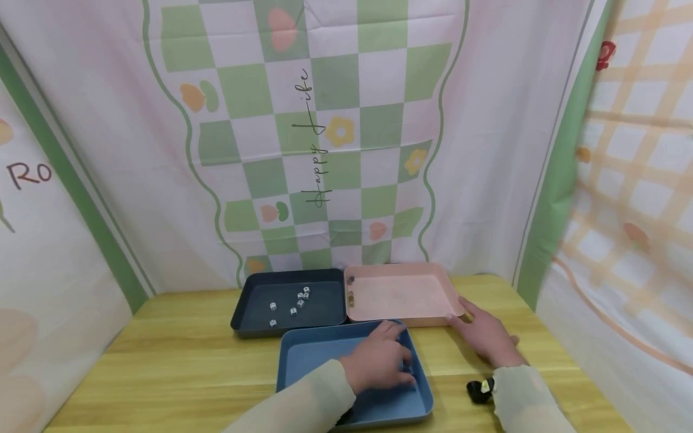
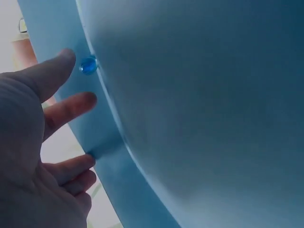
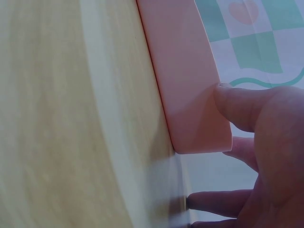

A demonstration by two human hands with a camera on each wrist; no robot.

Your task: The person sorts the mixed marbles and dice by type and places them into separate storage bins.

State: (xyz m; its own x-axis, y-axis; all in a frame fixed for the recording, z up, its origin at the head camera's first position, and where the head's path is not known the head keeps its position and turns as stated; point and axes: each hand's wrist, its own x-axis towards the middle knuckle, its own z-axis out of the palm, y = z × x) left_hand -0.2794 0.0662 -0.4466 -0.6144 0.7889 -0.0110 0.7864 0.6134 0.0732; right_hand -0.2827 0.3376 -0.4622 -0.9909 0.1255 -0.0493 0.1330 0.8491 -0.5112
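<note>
My left hand (image 1: 381, 361) reaches into a blue tray (image 1: 303, 367) at the table's near edge, fingers spread and holding nothing. In the left wrist view the fingertips (image 2: 66, 59) sit close to a small blue bead (image 2: 88, 65) lying against the tray's side wall (image 2: 99, 137). My right hand (image 1: 485, 337) lies flat on the table by the near right corner of a pink tray (image 1: 400, 294). Its thumb (image 3: 237, 107) touches that corner (image 3: 190, 104), and the other fingers rest straight on the wood.
A dark navy tray (image 1: 254, 282) with several white dice stands behind the blue one, left of the pink tray. Two small items (image 1: 351, 288) lie at the pink tray's left edge. A black object (image 1: 479, 390) sits near my right wrist. Cloth walls enclose the wooden table (image 1: 178, 355).
</note>
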